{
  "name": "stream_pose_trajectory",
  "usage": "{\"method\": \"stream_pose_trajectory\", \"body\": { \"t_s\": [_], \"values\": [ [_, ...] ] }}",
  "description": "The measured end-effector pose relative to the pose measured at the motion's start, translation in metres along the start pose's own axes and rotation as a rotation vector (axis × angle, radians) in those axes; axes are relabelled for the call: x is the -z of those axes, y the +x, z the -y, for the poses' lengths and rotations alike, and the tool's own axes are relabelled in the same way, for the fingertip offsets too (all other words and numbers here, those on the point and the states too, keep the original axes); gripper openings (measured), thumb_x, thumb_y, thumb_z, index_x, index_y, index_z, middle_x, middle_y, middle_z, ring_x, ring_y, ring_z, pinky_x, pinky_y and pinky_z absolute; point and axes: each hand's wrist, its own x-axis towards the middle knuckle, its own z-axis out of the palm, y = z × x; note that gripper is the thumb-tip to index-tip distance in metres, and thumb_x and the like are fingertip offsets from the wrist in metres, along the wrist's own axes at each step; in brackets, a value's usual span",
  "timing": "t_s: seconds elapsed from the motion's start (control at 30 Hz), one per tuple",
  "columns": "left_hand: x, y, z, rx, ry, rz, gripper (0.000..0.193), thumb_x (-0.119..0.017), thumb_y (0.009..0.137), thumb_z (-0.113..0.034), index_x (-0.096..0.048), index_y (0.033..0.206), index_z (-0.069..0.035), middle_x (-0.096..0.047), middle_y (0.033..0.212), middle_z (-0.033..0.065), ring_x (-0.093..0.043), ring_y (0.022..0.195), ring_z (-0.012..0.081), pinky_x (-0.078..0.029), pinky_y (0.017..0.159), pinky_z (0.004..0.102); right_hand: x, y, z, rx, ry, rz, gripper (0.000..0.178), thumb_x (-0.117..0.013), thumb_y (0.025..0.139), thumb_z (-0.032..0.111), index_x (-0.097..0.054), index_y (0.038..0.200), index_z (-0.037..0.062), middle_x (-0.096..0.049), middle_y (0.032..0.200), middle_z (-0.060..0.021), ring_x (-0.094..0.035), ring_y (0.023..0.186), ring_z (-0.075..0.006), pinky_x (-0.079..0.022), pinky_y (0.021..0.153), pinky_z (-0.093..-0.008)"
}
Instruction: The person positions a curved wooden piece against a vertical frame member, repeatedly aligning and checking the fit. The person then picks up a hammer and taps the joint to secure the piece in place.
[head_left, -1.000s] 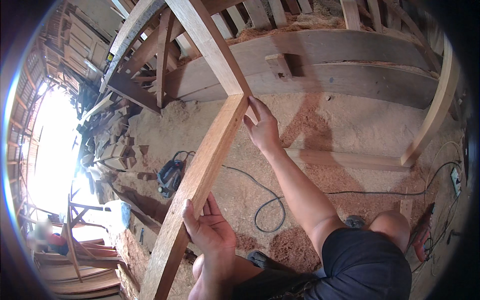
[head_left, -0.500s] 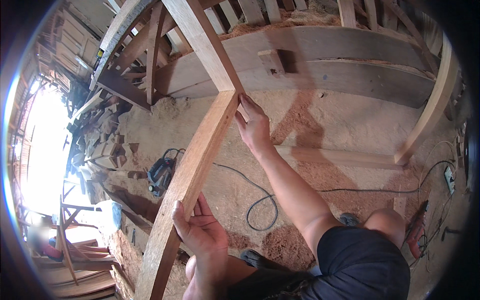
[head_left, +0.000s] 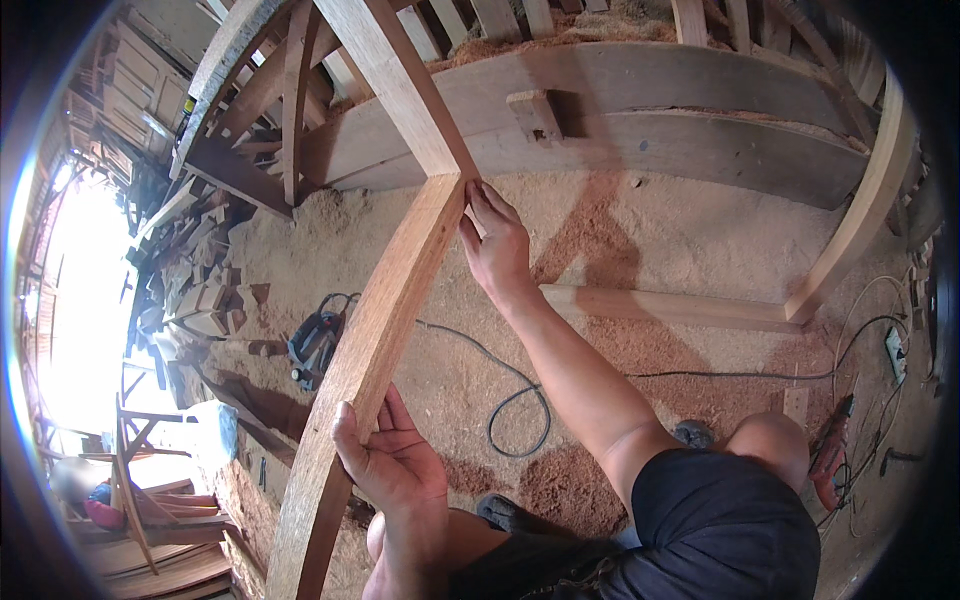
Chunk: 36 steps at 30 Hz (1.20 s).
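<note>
Big angled wood frame (head_left: 385, 310) fills ctr-L in front of the person, over the floor; both ends cut off, top & btm. 2nd angled timber (head_left: 680, 305) on floor R, its L end by the R forearm. L hand (head_left: 400, 460) grips lower beam, thumb on near face, fingers partly hidden. R hand (head_left: 498, 245) has fingertips at the corner; tips obscured, can't tell if pinching. Power tool (head_left: 315, 345) w/ cord, part-hidden behind beam. Red tool (head_left: 828, 465) far R, type unclear.
</note>
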Motion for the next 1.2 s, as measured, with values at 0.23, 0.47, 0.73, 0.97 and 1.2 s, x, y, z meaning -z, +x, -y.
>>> {"method": "stream_pose_trajectory", "body": {
  "t_s": [0.23, 0.47, 0.73, 0.97, 1.2],
  "values": [
    [-0.001, 0.001, 0.002, 0.002, 0.020, 0.016, 0.047, -0.068, 0.095, -0.025, -0.054, 0.126, 0.007, -0.063, 0.127, 0.0184, -0.063, 0.121, 0.0253, -0.052, 0.109, 0.0337, -0.002, -0.001, -0.006, 0.031, -0.065, -0.022, 0.050, -0.075, 0.087, 0.004, -0.063, 0.135, 0.0027, -0.062, 0.139, -0.0148, -0.060, 0.128, -0.0266, -0.050, 0.110, -0.0341],
    [0.002, 0.002, 0.003, -0.006, 0.032, 0.043, 0.050, -0.065, 0.097, -0.026, -0.052, 0.129, 0.009, -0.062, 0.130, 0.0186, -0.061, 0.124, 0.0239, -0.051, 0.111, 0.0334, -0.006, -0.001, -0.008, 0.022, -0.079, -0.024, 0.048, -0.073, 0.090, 0.008, -0.062, 0.137, 0.0037, -0.062, 0.141, -0.0132, -0.059, 0.129, -0.0261, -0.049, 0.111, -0.0347],
    [0.004, 0.002, 0.003, -0.011, 0.018, 0.068, 0.048, -0.065, 0.097, -0.025, -0.052, 0.130, 0.009, -0.061, 0.131, 0.0195, -0.060, 0.125, 0.0251, -0.050, 0.112, 0.0346, -0.001, 0.000, -0.006, 0.027, -0.096, -0.008, 0.050, -0.075, 0.089, 0.009, -0.061, 0.137, 0.0031, -0.062, 0.140, -0.0127, -0.059, 0.129, -0.0266, -0.049, 0.110, -0.0358],
    [0.004, 0.002, -0.001, -0.024, 0.023, 0.089, 0.046, -0.065, 0.097, -0.023, -0.052, 0.129, 0.008, -0.059, 0.132, 0.0185, -0.058, 0.128, 0.0262, -0.048, 0.114, 0.0357, -0.001, 0.001, -0.004, 0.078, -0.065, -0.022, 0.049, -0.075, 0.088, 0.008, -0.062, 0.134, -0.0010, -0.065, 0.134, -0.0191, -0.063, 0.124, -0.0322, -0.052, 0.106, -0.0393],
    [0.006, 0.003, 0.004, -0.033, 0.004, 0.049, 0.045, -0.065, 0.097, -0.019, -0.050, 0.130, 0.009, -0.059, 0.132, 0.0203, -0.058, 0.128, 0.0277, -0.048, 0.115, 0.0372, 0.008, 0.007, -0.018, 0.053, 0.020, 0.063, 0.042, -0.067, 0.092, 0.007, -0.064, 0.133, 0.0010, -0.064, 0.134, -0.0205, -0.061, 0.127, -0.0320, -0.051, 0.106, -0.0379]
  ]
}}
